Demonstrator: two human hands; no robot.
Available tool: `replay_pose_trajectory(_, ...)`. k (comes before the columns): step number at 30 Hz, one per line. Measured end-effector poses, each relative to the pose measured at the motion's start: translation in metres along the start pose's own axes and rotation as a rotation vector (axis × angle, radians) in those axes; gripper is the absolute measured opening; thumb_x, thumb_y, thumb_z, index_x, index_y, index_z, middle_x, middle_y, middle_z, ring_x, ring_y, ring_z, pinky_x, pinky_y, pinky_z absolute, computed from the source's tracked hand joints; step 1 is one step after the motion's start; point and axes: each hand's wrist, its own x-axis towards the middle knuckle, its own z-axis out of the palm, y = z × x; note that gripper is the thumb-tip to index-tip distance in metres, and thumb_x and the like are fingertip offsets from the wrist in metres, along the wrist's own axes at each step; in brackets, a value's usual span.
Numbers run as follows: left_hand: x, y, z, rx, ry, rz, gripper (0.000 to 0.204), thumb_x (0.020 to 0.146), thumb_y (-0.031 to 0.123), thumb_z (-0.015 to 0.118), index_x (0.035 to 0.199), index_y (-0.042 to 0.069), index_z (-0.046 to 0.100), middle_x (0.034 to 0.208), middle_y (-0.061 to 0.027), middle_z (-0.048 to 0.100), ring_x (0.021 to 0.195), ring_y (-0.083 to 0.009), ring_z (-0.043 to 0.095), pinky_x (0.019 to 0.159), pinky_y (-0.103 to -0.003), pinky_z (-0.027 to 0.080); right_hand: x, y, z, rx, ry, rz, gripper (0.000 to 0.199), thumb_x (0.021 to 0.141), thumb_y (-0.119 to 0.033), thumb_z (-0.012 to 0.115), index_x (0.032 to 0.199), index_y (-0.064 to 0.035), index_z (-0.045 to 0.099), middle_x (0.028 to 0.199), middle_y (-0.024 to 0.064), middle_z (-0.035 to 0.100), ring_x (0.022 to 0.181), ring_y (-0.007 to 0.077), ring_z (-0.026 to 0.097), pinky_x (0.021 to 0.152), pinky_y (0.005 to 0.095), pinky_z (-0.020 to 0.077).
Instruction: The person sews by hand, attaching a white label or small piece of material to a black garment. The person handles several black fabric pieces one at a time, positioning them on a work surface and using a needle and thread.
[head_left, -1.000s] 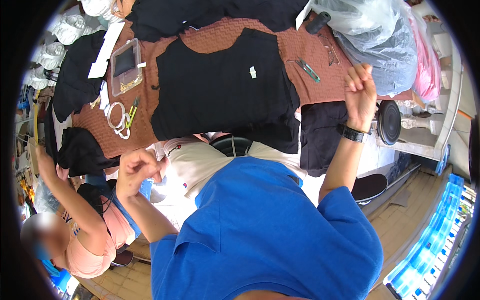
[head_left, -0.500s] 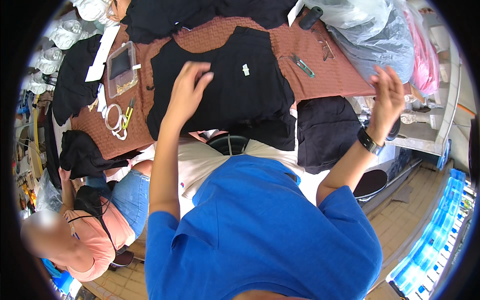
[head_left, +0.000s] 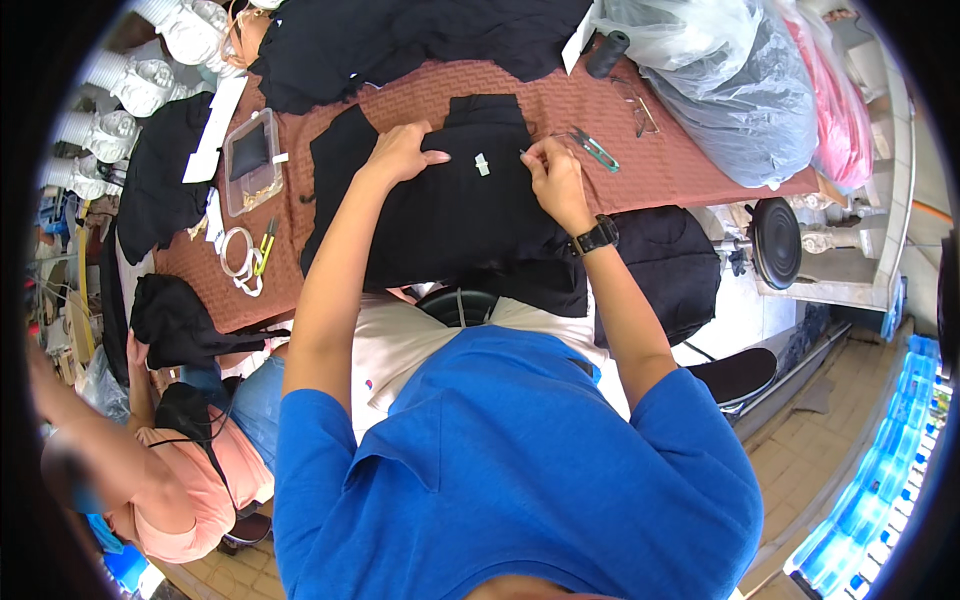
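A black garment lies on the table in front of me, with a small pale label near its upper middle. My left hand rests on its upper left part, palm down, thumb held apart from the fingers. At the garment's upper right edge, my right hand is closed in a pinch. Something small and greyish shows at those fingertips, too small to name. Just beyond that hand are thread snips with green handles.
Eyeglasses, a black thread spool and stuffed plastic bags occupy the far right. To the left lie a clear plastic box, yellow snips and white tape. A person sits at lower left.
My right hand has come down from the right to the garment's edge and closed. My left hand has settled on the cloth. The garment's upper part looks folded toward me. The other person raised an arm.
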Motion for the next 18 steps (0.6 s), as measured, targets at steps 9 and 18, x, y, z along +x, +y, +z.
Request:
replay_pose_trajectory(9, 0.016, 0.026, -0.116, -0.749, 0.624, 0.323, 0.056, 0.096, 0.011, 0.067, 0.146, 0.008, 0.042, 0.146, -0.0059, 0.049, 0.139, -0.0194, 0.042, 0.123, -0.042, 0.018, 0.116, -0.084, -0.038, 1.004, 0.028, -0.077, 0.009, 0.099, -0.009, 0.067, 0.105, -0.0038, 0.063, 0.098, -0.0014, 0.065, 0.093, 0.0063, 0.059, 0.090, 0.0239, 0.0461)
replay_pose_trajectory(18, -0.024, 0.077, -0.293, -0.870, 0.465, 0.454, 0.032, 0.093, 0.013, 0.070, 0.124, 0.009, 0.063, 0.118, 0.0006, 0.065, 0.101, -0.0060, 0.059, 0.080, -0.023, 0.046, 0.202, -0.220, -0.093, 1.180, 0.119, -0.523, 0.014, 0.098, -0.016, 0.068, 0.106, -0.0048, 0.063, 0.095, -0.0017, 0.064, 0.091, 0.0068, 0.057, 0.088, 0.0233, 0.0444)
